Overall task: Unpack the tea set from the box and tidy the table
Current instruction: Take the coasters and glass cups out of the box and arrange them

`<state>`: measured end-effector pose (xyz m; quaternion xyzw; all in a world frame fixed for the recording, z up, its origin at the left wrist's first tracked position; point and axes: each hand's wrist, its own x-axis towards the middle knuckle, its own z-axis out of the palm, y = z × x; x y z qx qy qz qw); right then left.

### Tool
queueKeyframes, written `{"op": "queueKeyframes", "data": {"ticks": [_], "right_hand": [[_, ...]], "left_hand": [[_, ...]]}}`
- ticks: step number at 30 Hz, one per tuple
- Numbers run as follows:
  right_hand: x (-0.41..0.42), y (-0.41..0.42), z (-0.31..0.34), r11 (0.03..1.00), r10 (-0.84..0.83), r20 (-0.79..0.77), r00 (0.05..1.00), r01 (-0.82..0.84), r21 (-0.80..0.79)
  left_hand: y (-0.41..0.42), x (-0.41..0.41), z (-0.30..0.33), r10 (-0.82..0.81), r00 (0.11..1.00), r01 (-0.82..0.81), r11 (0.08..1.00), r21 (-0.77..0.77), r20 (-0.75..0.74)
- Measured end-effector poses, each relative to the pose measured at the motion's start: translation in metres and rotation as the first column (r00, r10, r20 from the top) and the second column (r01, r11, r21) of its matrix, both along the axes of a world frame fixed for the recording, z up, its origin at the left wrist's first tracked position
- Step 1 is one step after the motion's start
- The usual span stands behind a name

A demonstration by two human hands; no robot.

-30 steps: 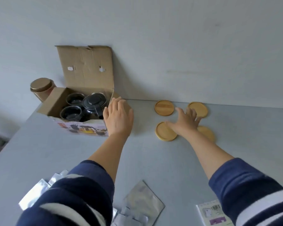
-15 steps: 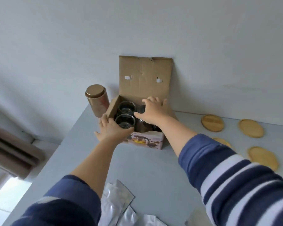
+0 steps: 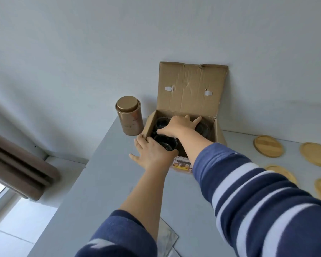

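An open cardboard box (image 3: pixel 191 86) stands at the back of the grey table (image 3: pixel 109 182), its lid flap upright against the wall. Dark glass cups show inside: one at the back left (image 3: pixel 161 121), one at the front left (image 3: pixel 167 143), another on the right (image 3: pixel 203 129). My right hand (image 3: pixel 178 127) reaches into the box, fingers spread over its middle and hiding the teapot. My left hand (image 3: pixel 152 154) grips the box's front left corner. Several round wooden coasters (image 3: pixel 269 148) lie on the table to the right.
A gold tea tin (image 3: pixel 130 115) stands just left of the box, near the table's left edge. A silver foil pouch (image 3: pixel 167 236) lies near the front, partly under my left sleeve. A brown curtain (image 3: pixel 17 164) and a window are at the far left.
My right hand left the coasters, crossed to the box and went down inside it. My left hand shifted from the box's right side to its front left corner. The view swung left.
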<state>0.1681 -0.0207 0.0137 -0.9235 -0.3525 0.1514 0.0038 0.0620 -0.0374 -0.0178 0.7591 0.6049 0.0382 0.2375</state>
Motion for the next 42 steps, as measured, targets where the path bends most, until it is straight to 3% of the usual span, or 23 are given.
{"op": "queueKeyframes", "data": {"ticks": [4,7,11,17,21,29,36,42], "right_hand": [[0.0,-0.008,-0.001,0.985,-0.018,0.019,1.0,0.015,0.17],[0.005,-0.016,0.005,0.93,-0.047,-0.072,0.996,0.07,0.362],[0.016,-0.039,0.03,0.779,-0.046,-0.289,0.956,0.216,0.589],[0.058,-0.116,0.063,0.518,-0.166,-0.329,0.93,0.366,0.773],[0.078,-0.155,0.054,0.48,-0.279,-0.294,0.914,0.398,0.782],[0.161,-0.305,0.007,0.351,-0.599,-0.358,0.717,0.636,0.687],[0.23,-0.367,-0.043,0.362,-0.694,-0.36,0.623,0.734,0.574],[0.279,-0.368,-0.075,0.412,-0.716,-0.311,0.625,0.738,0.535]], "left_hand": [[-0.003,-0.004,-0.003,-0.013,0.998,0.01,0.999,0.048,0.068],[-0.005,-0.011,-0.004,-0.043,0.989,0.029,0.995,0.097,0.142],[-0.001,-0.013,0.007,-0.121,0.968,0.069,0.971,0.231,0.219],[-0.024,0.024,0.042,-0.318,0.87,0.191,0.922,0.336,0.378],[-0.032,0.043,0.048,-0.369,0.851,0.248,0.91,0.334,0.374],[-0.129,0.147,0.027,-0.511,0.723,0.429,0.859,0.279,0.464],[-0.174,0.222,-0.022,-0.501,0.746,0.51,0.854,0.107,0.439],[-0.177,0.265,-0.059,-0.452,0.778,0.483,0.875,0.044,0.437]]}}
